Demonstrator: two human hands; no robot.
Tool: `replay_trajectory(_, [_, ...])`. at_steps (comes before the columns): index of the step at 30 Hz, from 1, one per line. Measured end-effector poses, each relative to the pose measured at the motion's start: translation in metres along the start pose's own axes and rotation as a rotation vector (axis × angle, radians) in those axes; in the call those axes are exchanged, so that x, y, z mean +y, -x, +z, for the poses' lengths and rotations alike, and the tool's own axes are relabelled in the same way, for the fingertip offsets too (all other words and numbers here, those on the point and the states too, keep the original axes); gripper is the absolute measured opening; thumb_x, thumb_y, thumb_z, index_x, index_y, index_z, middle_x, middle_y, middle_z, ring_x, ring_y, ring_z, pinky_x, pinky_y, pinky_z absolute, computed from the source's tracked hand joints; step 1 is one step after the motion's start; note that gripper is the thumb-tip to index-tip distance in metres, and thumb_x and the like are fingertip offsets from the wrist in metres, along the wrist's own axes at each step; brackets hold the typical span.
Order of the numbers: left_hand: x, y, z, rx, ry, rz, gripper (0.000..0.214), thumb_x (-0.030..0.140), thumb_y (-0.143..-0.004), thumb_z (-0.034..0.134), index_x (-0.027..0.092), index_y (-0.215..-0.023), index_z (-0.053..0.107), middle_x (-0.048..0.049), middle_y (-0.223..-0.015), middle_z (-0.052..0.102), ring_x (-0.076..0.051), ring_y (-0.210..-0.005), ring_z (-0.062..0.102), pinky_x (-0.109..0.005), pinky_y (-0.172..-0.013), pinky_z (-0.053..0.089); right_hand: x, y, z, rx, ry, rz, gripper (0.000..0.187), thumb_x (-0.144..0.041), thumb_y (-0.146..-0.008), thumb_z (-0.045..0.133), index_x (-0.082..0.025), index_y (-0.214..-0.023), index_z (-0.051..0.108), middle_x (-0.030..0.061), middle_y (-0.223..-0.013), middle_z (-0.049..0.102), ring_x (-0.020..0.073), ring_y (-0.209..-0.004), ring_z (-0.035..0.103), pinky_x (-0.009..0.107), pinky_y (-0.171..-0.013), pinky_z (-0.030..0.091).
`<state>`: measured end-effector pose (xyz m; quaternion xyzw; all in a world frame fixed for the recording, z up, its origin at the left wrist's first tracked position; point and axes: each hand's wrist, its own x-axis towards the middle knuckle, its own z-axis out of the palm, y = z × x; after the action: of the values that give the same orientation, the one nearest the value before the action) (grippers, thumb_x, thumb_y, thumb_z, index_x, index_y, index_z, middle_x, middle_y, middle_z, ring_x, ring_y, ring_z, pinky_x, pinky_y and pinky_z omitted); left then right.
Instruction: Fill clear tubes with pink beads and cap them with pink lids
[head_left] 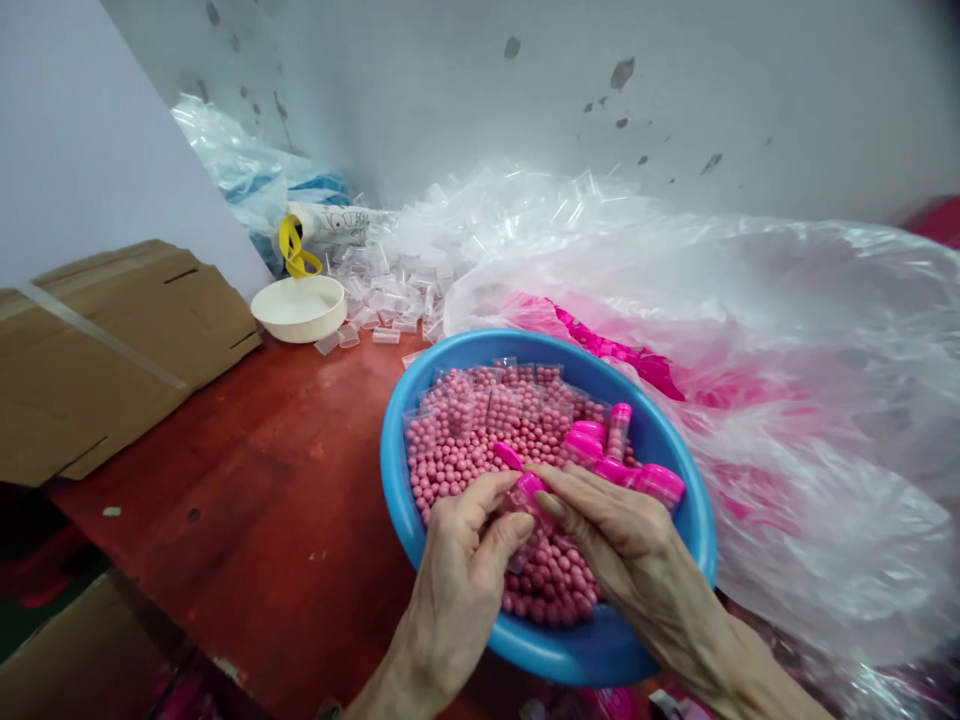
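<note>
Over a blue basin of pink beads, my left hand is closed around a small clear plastic container with a bright pink cap. The thumb and fingers of my right hand come together at that cap, partly hiding it. A pink flap sticks up beside the fingertips. Several clear containers filled with beads stand uncapped along the basin's far side. On the right side lie several pink-capped containers, one of them an upright tube.
The basin rests on a red tabletop. Behind it are a pile of clear plastic pieces, a white bowl and a roll of yellow tape. A large clear bag with pink parts lies right, flattened cardboard left.
</note>
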<state>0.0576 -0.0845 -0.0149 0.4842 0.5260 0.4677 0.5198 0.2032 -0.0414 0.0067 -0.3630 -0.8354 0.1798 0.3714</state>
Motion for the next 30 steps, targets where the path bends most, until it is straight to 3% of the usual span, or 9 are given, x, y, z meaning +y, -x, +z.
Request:
replay_trajectory(6, [-0.001, 0.003, 0.000, 0.025, -0.067, 0.033, 0.025, 0.018, -0.085, 0.052, 0.021, -0.107, 0.064, -0.0006, -0.079, 0.066, -0.014, -0.070, 0.059, -0.025, -0.068, 0.047, 0.008, 0.006, 0.004, 0.007, -0.031, -0.055, 0.019, -0.017, -0.090, 0.047, -0.019, -0.095, 0.065, 0.0029, -0.073, 0.070, 0.0143, -0.067, 0.068, 0.020, -0.058, 0.056])
replay_trajectory(9, [-0.001, 0.002, -0.001, 0.049, -0.015, 0.016, 0.024, 0.018, -0.085, 0.052, 0.022, -0.108, 0.061, 0.0003, -0.079, 0.063, -0.013, -0.070, 0.057, -0.023, -0.067, 0.046, 0.012, 0.019, 0.010, 0.001, 0.158, -0.142, 0.024, -0.020, -0.091, 0.046, -0.015, -0.112, 0.057, 0.0115, -0.094, 0.071, 0.0209, -0.085, 0.069, 0.028, -0.068, 0.058])
replay_trajectory(12, [0.000, 0.000, -0.001, 0.048, 0.045, -0.010, 0.029, 0.016, -0.085, 0.052, 0.022, -0.114, 0.055, 0.0026, -0.072, 0.058, -0.011, -0.064, 0.054, -0.020, -0.059, 0.043, 0.007, 0.029, 0.017, -0.021, 0.370, -0.161, 0.049, -0.038, -0.088, 0.050, -0.007, -0.126, 0.044, 0.0222, -0.109, 0.064, 0.0308, -0.099, 0.064, 0.039, -0.073, 0.058])
replay_trajectory(14, [0.001, 0.000, -0.002, 0.024, 0.065, -0.013, 0.032, 0.016, -0.085, 0.053, 0.022, -0.116, 0.054, 0.0033, -0.070, 0.056, -0.010, -0.060, 0.050, -0.020, -0.056, 0.041, 0.001, 0.029, 0.021, -0.004, 0.411, -0.131, 0.054, -0.044, -0.083, 0.053, -0.006, -0.120, 0.045, 0.0209, -0.096, 0.067, 0.0311, -0.085, 0.068, 0.039, -0.064, 0.059])
replay_trajectory(17, [0.002, 0.000, -0.003, -0.017, 0.061, 0.006, 0.027, 0.018, -0.085, 0.054, 0.021, -0.111, 0.060, 0.0010, -0.074, 0.059, -0.012, -0.067, 0.054, -0.021, -0.062, 0.043, -0.007, 0.021, 0.024, 0.081, 0.438, -0.141, 0.041, -0.034, -0.077, 0.056, -0.008, -0.108, 0.048, 0.0146, -0.077, 0.067, 0.0267, -0.065, 0.067, 0.035, -0.052, 0.057])
replay_trajectory(21, [0.002, 0.000, -0.006, -0.034, 0.015, 0.019, 0.023, 0.021, -0.085, 0.055, 0.020, -0.106, 0.063, 0.0002, -0.073, 0.059, -0.015, -0.072, 0.057, -0.024, -0.066, 0.045, -0.007, 0.016, 0.026, 0.124, 0.465, -0.230, 0.042, -0.021, -0.069, 0.054, -0.009, -0.109, 0.047, 0.0133, -0.073, 0.067, 0.0238, -0.059, 0.066, 0.032, -0.050, 0.056])
replay_trajectory(25, [0.002, 0.000, -0.007, -0.110, 0.076, 0.025, 0.022, 0.019, -0.085, 0.053, 0.020, -0.105, 0.062, 0.0024, -0.067, 0.053, -0.014, -0.069, 0.055, -0.023, -0.063, 0.043, -0.004, 0.020, 0.027, 0.226, 0.508, -0.292, 0.050, -0.022, -0.069, 0.055, -0.008, -0.116, 0.045, 0.0127, -0.071, 0.066, 0.0247, -0.058, 0.065, 0.034, -0.048, 0.055])
replay_trajectory(30, [0.006, -0.003, -0.003, -0.063, 0.159, -0.012, 0.021, 0.018, -0.082, 0.056, 0.017, -0.103, 0.059, 0.0018, -0.072, 0.056, -0.011, -0.064, 0.051, -0.021, -0.059, 0.041, -0.004, 0.018, 0.021, 0.046, 0.426, -0.246, 0.059, -0.021, -0.071, 0.058, -0.011, -0.127, 0.040, 0.0137, -0.081, 0.067, 0.0267, -0.070, 0.067, 0.035, -0.055, 0.058])
